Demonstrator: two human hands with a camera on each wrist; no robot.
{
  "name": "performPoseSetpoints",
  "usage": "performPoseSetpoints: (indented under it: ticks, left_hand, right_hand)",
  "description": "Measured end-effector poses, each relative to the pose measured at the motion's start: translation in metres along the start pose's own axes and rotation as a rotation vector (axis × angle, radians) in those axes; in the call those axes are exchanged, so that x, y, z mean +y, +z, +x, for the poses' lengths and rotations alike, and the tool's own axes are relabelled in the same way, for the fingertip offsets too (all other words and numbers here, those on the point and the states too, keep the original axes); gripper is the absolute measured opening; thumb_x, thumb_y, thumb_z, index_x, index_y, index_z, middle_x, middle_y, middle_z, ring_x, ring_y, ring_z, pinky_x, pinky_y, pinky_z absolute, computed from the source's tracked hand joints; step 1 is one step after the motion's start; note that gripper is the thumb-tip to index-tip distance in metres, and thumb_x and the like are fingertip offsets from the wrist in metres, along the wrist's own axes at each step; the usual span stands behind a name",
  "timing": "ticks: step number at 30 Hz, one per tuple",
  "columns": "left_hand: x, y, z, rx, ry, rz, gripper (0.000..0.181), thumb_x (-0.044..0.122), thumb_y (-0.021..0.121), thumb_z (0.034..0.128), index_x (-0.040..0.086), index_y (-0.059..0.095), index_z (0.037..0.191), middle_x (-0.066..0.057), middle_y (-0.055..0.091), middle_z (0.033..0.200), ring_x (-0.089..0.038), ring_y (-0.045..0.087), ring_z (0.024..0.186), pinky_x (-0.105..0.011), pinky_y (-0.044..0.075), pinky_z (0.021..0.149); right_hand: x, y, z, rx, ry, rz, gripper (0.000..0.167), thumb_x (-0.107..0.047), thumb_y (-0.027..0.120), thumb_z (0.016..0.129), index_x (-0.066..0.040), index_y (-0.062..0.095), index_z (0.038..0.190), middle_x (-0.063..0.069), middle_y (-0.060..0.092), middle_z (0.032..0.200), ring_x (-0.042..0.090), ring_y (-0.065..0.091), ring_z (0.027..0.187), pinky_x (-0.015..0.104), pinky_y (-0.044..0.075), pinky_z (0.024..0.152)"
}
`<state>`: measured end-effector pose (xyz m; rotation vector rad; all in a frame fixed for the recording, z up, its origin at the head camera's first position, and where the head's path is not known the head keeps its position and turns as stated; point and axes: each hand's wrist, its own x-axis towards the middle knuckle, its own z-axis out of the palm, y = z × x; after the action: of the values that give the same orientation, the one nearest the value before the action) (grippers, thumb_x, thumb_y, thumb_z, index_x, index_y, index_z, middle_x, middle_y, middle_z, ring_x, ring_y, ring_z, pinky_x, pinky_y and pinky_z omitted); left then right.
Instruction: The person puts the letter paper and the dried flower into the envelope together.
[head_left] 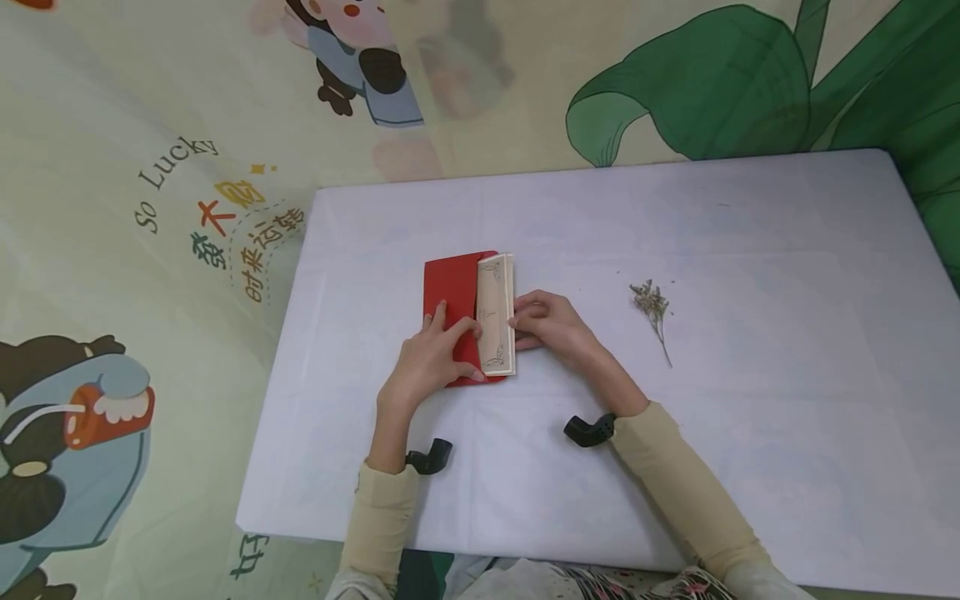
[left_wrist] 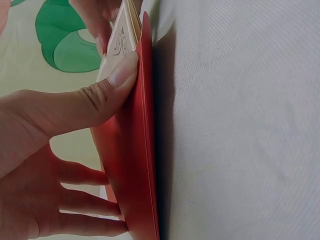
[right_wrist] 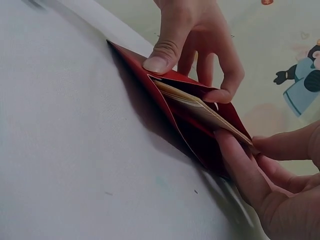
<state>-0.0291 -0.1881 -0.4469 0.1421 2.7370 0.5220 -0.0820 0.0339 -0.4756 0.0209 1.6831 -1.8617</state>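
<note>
A red envelope (head_left: 450, 282) lies on the table, its opening to the right. From that opening a stack of cream cards (head_left: 495, 312) with a scrolled black border sticks partway out. My left hand (head_left: 425, 360) holds the envelope, thumb at the near corner of the opening and curled index finger at its upper edge; the other fingers rest on the red face. At the cards' outer edge, my right hand (head_left: 553, 327) pinches them between thumb and fingers. The right wrist view shows the envelope's mouth (right_wrist: 200, 145) gaping around the cards (right_wrist: 200, 107); their inner part is hidden.
A small sprig of dried flowers (head_left: 651, 302) lies to the right of my right hand. White cloth covers the table (head_left: 750, 250). A printed cloth (head_left: 510, 92) with cartoon figures and green leaves surrounds the far and left sides.
</note>
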Motion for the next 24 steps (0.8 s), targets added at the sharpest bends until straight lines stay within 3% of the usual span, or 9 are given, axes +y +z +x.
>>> performPoseSetpoints:
  ticks: [17, 24]
  left_hand:
    - [-0.003, -0.001, -0.003, -0.017, -0.002, 0.012, 0.063, 0.037, 0.088, 0.0802, 0.029, 0.057, 0.134, -0.024, 0.025, 0.167, -0.056, 0.03, 0.148, -0.068, 0.049, 0.101]
    - [-0.004, -0.003, -0.001, -0.007, 0.022, -0.011, 0.065, 0.038, 0.088, 0.0802, 0.029, 0.057, 0.136, -0.023, 0.026, 0.167, -0.049, 0.038, 0.147, -0.064, 0.049, 0.104]
  right_hand:
    - [0.002, 0.018, 0.008, -0.01, -0.012, -0.05, 0.033, -0.002, 0.064, 0.098, 0.007, 0.052, 0.127, 0.023, 0.067, 0.112, 0.023, 0.074, 0.085, 0.043, 0.064, 0.079]
    - [0.002, 0.022, 0.015, -0.008, 0.005, -0.075, 0.032, -0.003, 0.064, 0.099, 0.007, 0.052, 0.127, 0.024, 0.067, 0.111, 0.024, 0.074, 0.083, 0.042, 0.064, 0.078]
